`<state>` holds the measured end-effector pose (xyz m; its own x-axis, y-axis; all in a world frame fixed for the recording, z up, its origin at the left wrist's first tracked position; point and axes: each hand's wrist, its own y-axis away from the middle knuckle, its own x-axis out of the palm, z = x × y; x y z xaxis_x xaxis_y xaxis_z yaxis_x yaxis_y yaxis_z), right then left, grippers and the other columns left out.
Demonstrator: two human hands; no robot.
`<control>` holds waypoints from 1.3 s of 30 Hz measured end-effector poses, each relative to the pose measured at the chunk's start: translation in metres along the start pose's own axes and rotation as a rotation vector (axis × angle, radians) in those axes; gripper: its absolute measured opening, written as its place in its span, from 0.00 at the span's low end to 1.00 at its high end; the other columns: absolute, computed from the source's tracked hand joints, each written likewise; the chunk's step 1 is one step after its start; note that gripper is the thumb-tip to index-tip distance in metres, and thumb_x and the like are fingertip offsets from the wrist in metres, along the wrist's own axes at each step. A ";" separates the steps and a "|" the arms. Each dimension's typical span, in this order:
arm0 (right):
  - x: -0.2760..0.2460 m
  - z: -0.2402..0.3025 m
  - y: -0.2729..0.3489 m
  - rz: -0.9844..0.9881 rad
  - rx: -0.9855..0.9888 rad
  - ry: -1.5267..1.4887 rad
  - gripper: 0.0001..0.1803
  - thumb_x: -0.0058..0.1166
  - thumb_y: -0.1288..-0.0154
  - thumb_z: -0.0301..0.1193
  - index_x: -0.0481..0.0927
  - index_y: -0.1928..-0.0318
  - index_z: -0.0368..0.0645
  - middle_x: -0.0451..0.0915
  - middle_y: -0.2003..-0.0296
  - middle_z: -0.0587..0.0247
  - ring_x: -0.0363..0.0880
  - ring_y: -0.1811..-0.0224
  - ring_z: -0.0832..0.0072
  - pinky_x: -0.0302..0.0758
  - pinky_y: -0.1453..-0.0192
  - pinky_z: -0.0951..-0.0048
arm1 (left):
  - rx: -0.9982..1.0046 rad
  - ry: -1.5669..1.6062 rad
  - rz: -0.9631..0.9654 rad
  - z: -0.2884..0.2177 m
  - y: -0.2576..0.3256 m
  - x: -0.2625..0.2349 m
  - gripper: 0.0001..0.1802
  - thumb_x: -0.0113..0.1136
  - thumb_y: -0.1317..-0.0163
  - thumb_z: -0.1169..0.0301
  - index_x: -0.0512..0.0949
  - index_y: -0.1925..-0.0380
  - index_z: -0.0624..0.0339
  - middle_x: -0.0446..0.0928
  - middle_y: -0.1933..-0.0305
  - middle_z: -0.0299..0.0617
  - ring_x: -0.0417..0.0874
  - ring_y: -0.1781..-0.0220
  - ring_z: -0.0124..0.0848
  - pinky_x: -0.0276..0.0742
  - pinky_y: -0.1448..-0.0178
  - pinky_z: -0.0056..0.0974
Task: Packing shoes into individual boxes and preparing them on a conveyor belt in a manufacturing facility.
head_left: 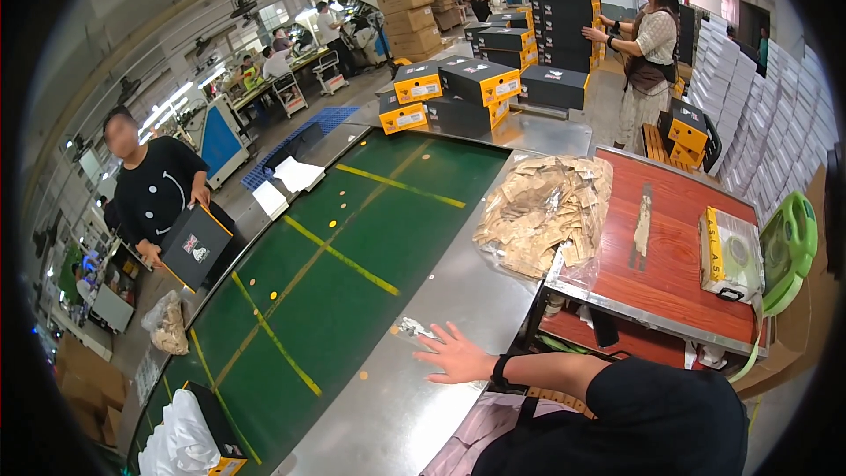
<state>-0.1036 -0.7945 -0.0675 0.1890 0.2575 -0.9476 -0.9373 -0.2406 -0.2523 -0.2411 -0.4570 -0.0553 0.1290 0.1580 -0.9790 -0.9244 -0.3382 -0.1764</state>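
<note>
My right hand [456, 358] lies out over the bare metal edge [414, 405] of the green conveyor belt [352, 211], palm down and fingers spread, holding nothing. A dark band circles its wrist. Just beyond the fingertips, a small white-and-grey crumpled or printed patch [416, 329] shows on the metal. My left hand is not in view. At the lower left, a black and orange shoebox [225, 436] stands on the belt with white tissue paper [181, 441] bulging from it. Across the belt, a person in a black shirt holds a black shoebox lid or box [196, 247] in both hands.
A plastic bag of brown paper pieces [551, 211] sits between the metal edge and a red wood-look table [679, 238]. A yellow-and-clear package [731, 251] and green fan-like object [789, 251] are at right. Shoeboxes [480, 79] stack at the belt's far end; another person handles a tall stack.
</note>
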 end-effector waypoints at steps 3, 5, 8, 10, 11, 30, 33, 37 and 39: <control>0.002 0.000 0.000 -0.026 -0.006 -0.001 0.31 0.40 0.31 0.56 0.69 0.35 0.53 0.61 0.32 0.52 0.53 0.29 0.44 0.49 0.29 0.38 | -0.015 0.010 0.034 -0.004 0.000 -0.008 0.29 0.36 0.28 0.52 0.65 0.33 0.55 0.61 0.29 0.56 0.62 0.30 0.59 0.59 0.32 0.60; 0.003 -0.001 0.000 -0.030 -0.003 0.003 0.31 0.40 0.31 0.56 0.69 0.35 0.53 0.61 0.32 0.52 0.54 0.29 0.44 0.49 0.29 0.37 | -0.017 0.014 0.034 -0.005 -0.001 -0.008 0.29 0.37 0.28 0.52 0.65 0.33 0.55 0.61 0.29 0.56 0.61 0.30 0.59 0.58 0.32 0.60; 0.002 0.000 0.000 -0.007 -0.001 0.013 0.31 0.40 0.31 0.56 0.68 0.34 0.54 0.61 0.32 0.52 0.53 0.29 0.43 0.49 0.29 0.37 | -0.028 0.026 0.048 -0.004 0.000 -0.010 0.29 0.37 0.28 0.51 0.65 0.34 0.55 0.61 0.29 0.56 0.61 0.30 0.58 0.58 0.32 0.60; 0.000 0.001 -0.001 0.016 -0.001 0.020 0.32 0.40 0.30 0.56 0.67 0.33 0.54 0.60 0.31 0.52 0.52 0.28 0.43 0.50 0.29 0.37 | -0.036 0.036 0.057 -0.003 -0.001 -0.008 0.29 0.38 0.28 0.51 0.65 0.34 0.55 0.61 0.29 0.56 0.61 0.30 0.58 0.58 0.32 0.60; -0.001 0.001 -0.001 0.024 0.002 0.017 0.32 0.40 0.30 0.56 0.67 0.33 0.54 0.60 0.31 0.52 0.52 0.28 0.43 0.50 0.29 0.37 | -0.028 0.044 0.033 -0.002 0.000 -0.005 0.29 0.38 0.28 0.51 0.65 0.34 0.55 0.61 0.29 0.56 0.61 0.30 0.58 0.58 0.32 0.60; 0.003 0.000 -0.001 0.013 0.014 -0.019 0.31 0.38 0.30 0.56 0.67 0.34 0.53 0.59 0.31 0.52 0.52 0.28 0.44 0.46 0.27 0.39 | -0.011 0.010 -0.045 -0.004 -0.002 -0.001 0.28 0.38 0.28 0.53 0.67 0.35 0.55 0.64 0.31 0.55 0.64 0.32 0.59 0.61 0.33 0.59; 0.003 0.000 0.000 0.016 0.017 -0.030 0.31 0.39 0.30 0.55 0.67 0.34 0.53 0.59 0.31 0.52 0.51 0.28 0.44 0.46 0.27 0.39 | 0.008 0.015 -0.070 -0.003 0.000 0.000 0.28 0.39 0.28 0.53 0.67 0.35 0.55 0.64 0.31 0.55 0.64 0.33 0.58 0.61 0.33 0.59; -0.002 0.000 -0.001 0.091 0.026 0.004 0.32 0.37 0.29 0.56 0.64 0.31 0.55 0.58 0.29 0.52 0.50 0.27 0.44 0.45 0.26 0.39 | -0.004 0.003 -0.048 -0.005 -0.001 -0.003 0.28 0.39 0.28 0.53 0.68 0.36 0.56 0.64 0.31 0.55 0.65 0.33 0.58 0.61 0.33 0.58; -0.002 0.001 -0.002 0.085 0.025 0.003 0.32 0.37 0.29 0.56 0.64 0.31 0.55 0.58 0.30 0.52 0.50 0.27 0.44 0.46 0.26 0.39 | 0.009 -0.006 -0.070 -0.005 -0.001 -0.002 0.28 0.39 0.28 0.53 0.68 0.36 0.56 0.65 0.32 0.55 0.64 0.33 0.58 0.61 0.33 0.58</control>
<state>-0.1027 -0.7937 -0.0650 0.1090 0.2344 -0.9660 -0.9570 -0.2381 -0.1658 -0.2387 -0.4612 -0.0536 0.1909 0.1864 -0.9637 -0.9164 -0.3179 -0.2431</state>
